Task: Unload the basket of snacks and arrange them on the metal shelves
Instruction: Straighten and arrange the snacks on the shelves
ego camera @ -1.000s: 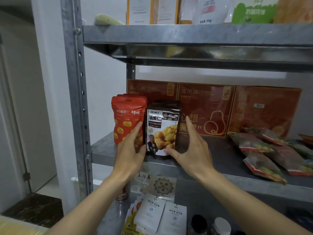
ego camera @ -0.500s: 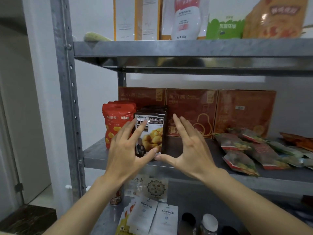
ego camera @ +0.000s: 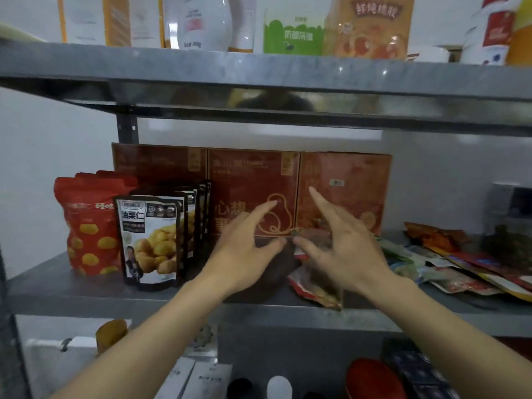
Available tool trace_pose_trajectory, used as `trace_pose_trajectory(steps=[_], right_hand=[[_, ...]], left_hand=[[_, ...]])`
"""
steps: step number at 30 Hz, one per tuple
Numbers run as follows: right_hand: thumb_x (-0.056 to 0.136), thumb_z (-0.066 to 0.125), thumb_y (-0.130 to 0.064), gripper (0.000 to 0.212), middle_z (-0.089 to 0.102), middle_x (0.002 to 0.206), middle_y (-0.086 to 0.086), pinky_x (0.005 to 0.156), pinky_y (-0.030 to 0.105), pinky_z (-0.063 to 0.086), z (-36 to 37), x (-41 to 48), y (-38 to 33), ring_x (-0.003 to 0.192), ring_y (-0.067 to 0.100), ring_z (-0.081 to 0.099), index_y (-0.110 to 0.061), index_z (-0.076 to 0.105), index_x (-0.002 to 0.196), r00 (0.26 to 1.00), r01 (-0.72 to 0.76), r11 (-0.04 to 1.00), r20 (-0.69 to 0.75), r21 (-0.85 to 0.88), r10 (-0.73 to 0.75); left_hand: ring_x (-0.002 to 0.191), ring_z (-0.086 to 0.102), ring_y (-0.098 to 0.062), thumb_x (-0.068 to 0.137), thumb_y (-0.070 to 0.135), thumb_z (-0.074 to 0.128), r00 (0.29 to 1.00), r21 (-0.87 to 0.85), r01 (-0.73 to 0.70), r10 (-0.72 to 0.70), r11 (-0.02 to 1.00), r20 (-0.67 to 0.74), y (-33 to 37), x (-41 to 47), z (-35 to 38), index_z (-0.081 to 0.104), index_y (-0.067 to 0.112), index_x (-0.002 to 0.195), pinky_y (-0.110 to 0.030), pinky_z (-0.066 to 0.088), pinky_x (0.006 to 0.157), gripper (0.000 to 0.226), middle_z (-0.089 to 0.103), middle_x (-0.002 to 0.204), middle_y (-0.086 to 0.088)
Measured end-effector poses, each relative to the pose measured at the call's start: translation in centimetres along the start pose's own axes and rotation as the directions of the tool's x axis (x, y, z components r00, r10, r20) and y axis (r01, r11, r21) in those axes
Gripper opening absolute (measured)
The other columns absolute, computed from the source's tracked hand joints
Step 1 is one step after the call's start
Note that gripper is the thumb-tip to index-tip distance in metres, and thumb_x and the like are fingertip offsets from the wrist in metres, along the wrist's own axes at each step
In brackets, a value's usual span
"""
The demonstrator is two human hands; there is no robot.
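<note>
A row of black chestnut pouches (ego camera: 152,240) stands upright on the middle metal shelf (ego camera: 86,286), beside red chestnut pouches (ego camera: 86,223) at the left. My left hand (ego camera: 244,249) and my right hand (ego camera: 339,243) hover side by side to the right of the black pouches, fingers spread, holding nothing. Below my right hand lie flat clear snack packets with red edges (ego camera: 313,286). The basket is not in view.
Three red gift boxes (ego camera: 250,180) line the back of the middle shelf. More loose packets (ego camera: 449,266) lie at the right. The upper shelf (ego camera: 259,73) carries boxes and pouches. Bottles and sachets sit on the lower shelf (ego camera: 276,384).
Both hands have let go of the black chestnut pouch and moved right, towards the flat packets. The camera has shifted right and closer to the shelf.
</note>
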State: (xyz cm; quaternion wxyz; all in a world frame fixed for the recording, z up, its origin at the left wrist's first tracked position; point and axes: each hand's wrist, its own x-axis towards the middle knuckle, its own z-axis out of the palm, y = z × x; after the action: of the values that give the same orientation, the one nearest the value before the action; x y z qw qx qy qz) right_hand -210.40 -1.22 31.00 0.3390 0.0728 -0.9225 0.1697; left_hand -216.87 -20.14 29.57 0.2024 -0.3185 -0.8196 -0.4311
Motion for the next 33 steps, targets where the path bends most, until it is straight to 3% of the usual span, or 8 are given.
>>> trace_pose_trajectory(steps=[6,10,12,15,19,22,28,33], right_hand=[[0.085,0.064,-0.061,0.077,0.056,0.142,-0.003,0.106,0.034,0.039,0.6,3.7,4.9,0.132,0.024,0.049,-0.029,0.039,0.15,0.955,-0.248,0.964,0.142,-0.091,0.259],[0.075,0.076,-0.057,0.056,0.067,0.119,-0.006,0.1,0.034,0.048,1.9,5.0,6.4,0.115,0.019,0.061,-0.025,0.065,0.12,0.894,-0.344,0.937,0.284,-0.066,0.348],[0.072,0.083,-0.048,0.039,0.065,0.097,-0.016,0.092,0.025,0.048,2.2,5.2,6.5,0.096,0.008,0.061,-0.031,0.061,0.1,0.891,-0.37,0.929,0.289,0.022,0.349],[0.069,0.089,-0.037,0.051,0.061,0.09,-0.019,0.081,0.017,0.047,2.6,5.4,6.7,0.084,0.0,0.058,-0.023,0.062,0.11,0.879,-0.42,0.901,0.296,0.111,0.374],[0.061,0.095,-0.025,0.092,0.064,0.099,-0.013,0.077,0.013,0.047,3.0,5.9,6.4,0.093,0.005,0.061,-0.018,0.048,0.14,0.9,-0.41,0.897,0.234,0.164,0.368],[0.056,0.096,-0.028,0.111,0.07,0.112,-0.003,0.087,0.027,0.054,3.5,6.4,6.1,0.095,0.011,0.069,-0.025,0.036,0.149,0.938,-0.34,0.906,0.162,0.251,0.307],[0.074,0.086,-0.017,0.094,0.057,0.129,-0.016,0.091,0.035,0.057,5.0,7.6,5.2,0.094,0.01,0.072,-0.035,0.034,0.151,0.975,-0.222,0.777,0.151,0.588,0.165],[0.078,0.08,-0.004,0.092,0.053,0.141,-0.014,0.077,0.027,0.059,6.5,8.3,5.1,0.078,0.004,0.069,-0.043,0.035,0.149,0.985,-0.126,0.765,0.173,0.631,0.02]], left_hand=[[0.114,0.052,-0.009,0.087,0.037,0.068,0.95,-0.197,0.269,-0.226,0.943,0.216,-0.5,5.7,4.9,0.04,0.035,0.144,-0.021,0.04,0.08,0.064,0.054,0.132,0.009],[0.107,0.057,-0.016,0.085,0.04,0.071,0.878,-0.303,0.428,-0.312,0.852,0.363,-2.1,7.7,7.0,0.039,0.036,0.144,-0.018,0.04,0.063,0.067,0.057,0.132,0.002],[0.112,0.057,-0.016,0.082,0.04,0.074,0.864,-0.32,0.445,-0.307,0.836,0.399,-3.1,8.3,7.7,0.042,0.037,0.142,-0.018,0.042,0.066,0.069,0.056,0.134,0.001],[0.106,0.062,-0.009,0.079,0.027,0.08,0.868,-0.406,0.442,-0.268,0.8,0.417,-4.2,8.4,8.4,0.05,0.032,0.138,-0.016,0.047,0.077,0.066,0.065,0.121,0.002],[0.112,0.063,-0.012,0.075,0.0,0.079,0.929,-0.571,0.355,-0.208,0.74,0.308,-4.5,7.8,8.0,0.055,0.03,0.134,-0.033,0.053,0.096,0.071,0.067,0.117,0.0],[0.104,0.067,-0.012,0.074,-0.009,0.076,0.969,-0.623,0.247,-0.173,0.742,0.177,-4.3,7.2,6.8,0.056,0.03,0.132,-0.027,0.058,0.082,0.073,0.063,0.124,0.0],[0.099,0.07,-0.013,0.082,-0.006,0.068,0.991,-0.718,0.106,-0.13,0.688,0.021,-4.6,6.5,5.0,0.052,0.03,0.134,-0.028,0.058,0.077,0.065,0.062,0.126,0.005],[0.1,0.069,-0.011,0.085,0.0,0.067,0.989,-0.667,0.079,-0.142,0.741,-0.041,-5.2,6.4,4.5,0.054,0.022,0.134,-0.027,0.058,0.078,0.055,0.069,0.113,0.004]])
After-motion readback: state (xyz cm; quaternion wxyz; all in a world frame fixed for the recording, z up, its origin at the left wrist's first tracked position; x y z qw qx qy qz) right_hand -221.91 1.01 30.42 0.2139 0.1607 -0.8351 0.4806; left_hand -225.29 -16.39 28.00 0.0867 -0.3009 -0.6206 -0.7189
